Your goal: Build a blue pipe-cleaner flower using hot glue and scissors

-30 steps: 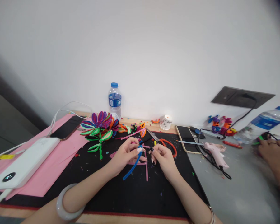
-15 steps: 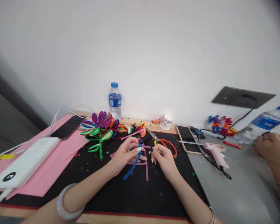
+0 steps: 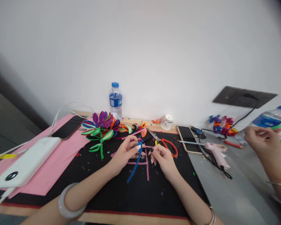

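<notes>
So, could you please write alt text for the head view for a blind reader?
The left hand and right hand pinch a blue pipe cleaner and a pink strand together over a black mat. Scissors, a glue gun and flowers lie nearby; another person's hand shows at the right.

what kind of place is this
Likely a shared craft table: pipe-cleaner flowers, scissors and a glue gun lie about; the left hand holds a blue pipe cleaner, the right hand a pink strip.
</notes>
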The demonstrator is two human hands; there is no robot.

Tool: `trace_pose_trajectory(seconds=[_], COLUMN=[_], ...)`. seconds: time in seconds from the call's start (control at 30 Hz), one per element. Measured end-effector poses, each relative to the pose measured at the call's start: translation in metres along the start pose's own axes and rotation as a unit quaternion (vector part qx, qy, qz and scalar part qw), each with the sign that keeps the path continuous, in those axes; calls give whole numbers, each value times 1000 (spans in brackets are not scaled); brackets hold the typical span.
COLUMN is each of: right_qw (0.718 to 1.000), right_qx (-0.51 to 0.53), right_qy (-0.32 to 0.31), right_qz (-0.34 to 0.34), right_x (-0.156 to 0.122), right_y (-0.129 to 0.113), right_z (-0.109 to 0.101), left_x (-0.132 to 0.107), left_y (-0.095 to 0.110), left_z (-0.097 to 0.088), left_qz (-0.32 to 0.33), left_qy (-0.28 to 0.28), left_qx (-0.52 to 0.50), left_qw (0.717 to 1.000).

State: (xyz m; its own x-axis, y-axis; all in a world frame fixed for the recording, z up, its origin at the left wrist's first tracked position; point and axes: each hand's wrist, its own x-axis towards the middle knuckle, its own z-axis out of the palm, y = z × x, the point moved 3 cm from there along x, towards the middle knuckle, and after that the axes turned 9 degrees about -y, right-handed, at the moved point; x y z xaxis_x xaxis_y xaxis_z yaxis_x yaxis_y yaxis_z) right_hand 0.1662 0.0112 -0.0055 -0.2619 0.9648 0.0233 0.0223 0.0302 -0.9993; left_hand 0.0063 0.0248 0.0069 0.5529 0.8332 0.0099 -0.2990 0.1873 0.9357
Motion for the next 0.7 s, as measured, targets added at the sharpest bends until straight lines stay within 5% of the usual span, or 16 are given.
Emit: trace_pose_trajectory(seconds=[0.7], right_qw=[997], right_qx=[53], right_qy=[-54], right_qz=[12], right_x=[0], right_y=[2], right_z=[4], left_x=[0], left_y=[1], left_z=[2], left_qz=[63], left_qy=[11], left_qx=[-17], left_qw=[998])
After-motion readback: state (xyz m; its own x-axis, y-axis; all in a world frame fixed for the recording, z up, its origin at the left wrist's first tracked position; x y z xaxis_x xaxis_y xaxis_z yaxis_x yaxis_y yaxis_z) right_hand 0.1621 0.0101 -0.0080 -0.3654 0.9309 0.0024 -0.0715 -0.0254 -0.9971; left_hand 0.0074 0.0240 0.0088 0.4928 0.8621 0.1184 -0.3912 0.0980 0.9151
